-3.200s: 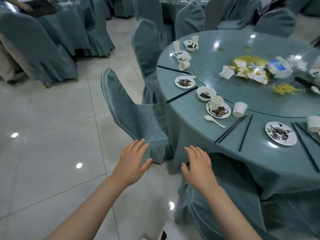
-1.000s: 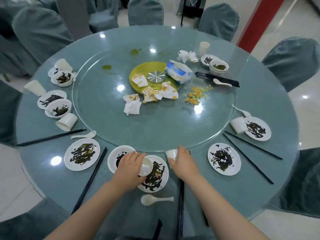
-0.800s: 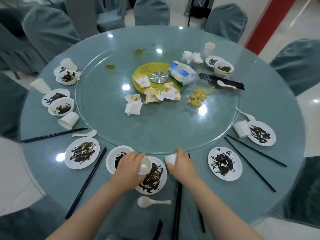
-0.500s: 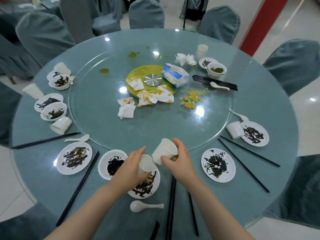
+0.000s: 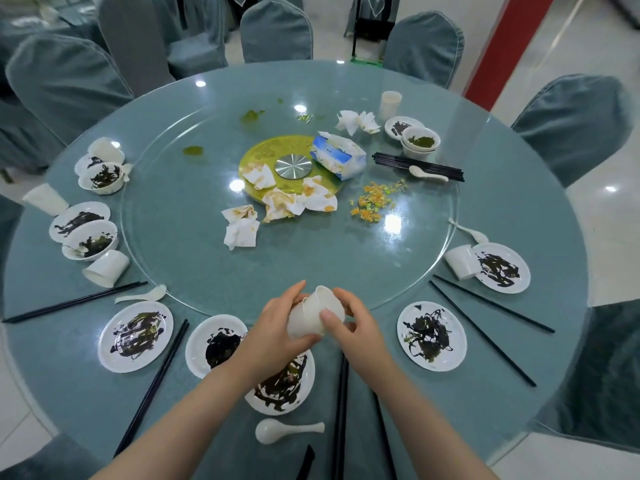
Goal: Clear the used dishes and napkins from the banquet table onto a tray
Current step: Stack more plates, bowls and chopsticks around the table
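Note:
My left hand [image 5: 277, 327] and my right hand [image 5: 356, 327] hold two white cups [image 5: 313, 317] together above the near edge of the round table [image 5: 519, 209], one cup nested in the other. Under my left wrist lies a dirty white plate [image 5: 287, 382], with a soiled bowl [image 5: 214, 344] to its left and a white spoon [image 5: 287, 432] in front. More dirty plates [image 5: 431, 336] [image 5: 135, 336], bowls, tipped cups [image 5: 107, 268] and black chopsticks [image 5: 341, 410] ring the table. Crumpled stained napkins [image 5: 242, 226] lie on the glass turntable [image 5: 311, 258].
A tissue pack [image 5: 337, 155] and a yellow centre disc [image 5: 256, 157] sit mid-table, with spilled orange and green food scraps [image 5: 375, 199] beside them. Covered chairs [image 5: 571, 126] surround the table. A red pillar [image 5: 502, 46] stands at the far right. No tray is in view.
I stepped from beside a chair to the table's near edge. Each hand picked up a white cup near the plate, and they have now brought the cups together, one inside the other.

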`<state>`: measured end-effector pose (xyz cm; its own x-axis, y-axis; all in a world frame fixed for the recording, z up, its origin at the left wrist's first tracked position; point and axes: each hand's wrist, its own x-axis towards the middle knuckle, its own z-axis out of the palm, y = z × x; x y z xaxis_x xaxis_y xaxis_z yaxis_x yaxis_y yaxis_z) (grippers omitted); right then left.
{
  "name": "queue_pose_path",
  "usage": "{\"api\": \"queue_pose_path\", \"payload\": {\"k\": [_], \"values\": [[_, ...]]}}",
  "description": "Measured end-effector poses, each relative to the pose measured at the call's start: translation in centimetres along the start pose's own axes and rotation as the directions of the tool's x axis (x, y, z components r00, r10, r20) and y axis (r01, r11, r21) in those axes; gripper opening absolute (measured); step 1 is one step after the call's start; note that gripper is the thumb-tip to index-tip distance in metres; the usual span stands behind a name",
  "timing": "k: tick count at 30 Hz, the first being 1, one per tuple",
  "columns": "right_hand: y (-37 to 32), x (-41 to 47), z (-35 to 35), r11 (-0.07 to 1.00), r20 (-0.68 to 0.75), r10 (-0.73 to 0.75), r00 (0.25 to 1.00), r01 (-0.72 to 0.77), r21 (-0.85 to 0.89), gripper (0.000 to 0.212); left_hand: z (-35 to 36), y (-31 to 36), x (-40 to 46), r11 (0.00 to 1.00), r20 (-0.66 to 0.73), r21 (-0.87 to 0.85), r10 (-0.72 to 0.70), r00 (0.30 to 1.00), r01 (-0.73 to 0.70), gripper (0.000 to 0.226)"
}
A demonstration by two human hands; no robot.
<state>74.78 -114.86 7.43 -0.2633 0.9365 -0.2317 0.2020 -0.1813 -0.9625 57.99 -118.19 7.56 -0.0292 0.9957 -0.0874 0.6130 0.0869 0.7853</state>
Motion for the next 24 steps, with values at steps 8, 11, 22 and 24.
{"api": "queue_pose_path", "payload": {"k": [8, 11, 22, 24], "values": [[0.1, 1.6, -1.2, 0.997, 0.114, 0.081, 0.990, -0.079, -0.016, 0.049, -0.6, -0.3, 1.8, 0.996, 0.036, 0.035, 0.077, 0.996, -0.078, 0.087], [-0.7, 1.7, -1.3, 0.990, 0.125, 0.106, 0.986, -0.092, -0.109, 0.058, -1.1, -0.5, 2.2, 0.990, 0.069, 0.071, 0.115, 0.991, -0.120, 0.088], [-2.5, 1.8, 3.1, 0.911, -0.056, 0.145, 0.988, -0.156, -0.381, 0.048, -3.6, -1.8, 1.8, 0.976, 0.093, 0.084, 0.194, 0.976, -0.202, 0.080], [-2.4, 2.1, 4.3, 0.893, -0.111, 0.161, 0.981, -0.193, -0.407, 0.052, -3.9, -2.1, 1.6, 0.978, 0.069, 0.079, 0.188, 0.980, -0.193, 0.078]]}}
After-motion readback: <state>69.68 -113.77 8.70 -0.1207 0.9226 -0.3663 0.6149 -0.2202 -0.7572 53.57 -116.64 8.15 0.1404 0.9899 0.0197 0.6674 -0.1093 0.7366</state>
